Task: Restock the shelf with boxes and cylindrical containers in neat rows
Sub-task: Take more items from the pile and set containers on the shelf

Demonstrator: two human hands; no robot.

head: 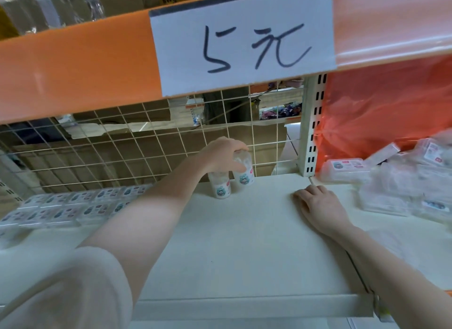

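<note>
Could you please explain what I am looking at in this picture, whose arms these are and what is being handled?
There is no machine: the one picture comes from a camera worn on a person's head, looking forward and down, so the arms are that person's own. The left hand reaches to the back of the white shelf and grips the top of a clear cylindrical container, with a second container standing beside it near the wire grid. The right hand rests flat on the shelf, holding nothing. Flat clear boxes lie in rows at the left; a loose pile of packages sits at the right. The paper sign above shows a handwritten price.
</note>
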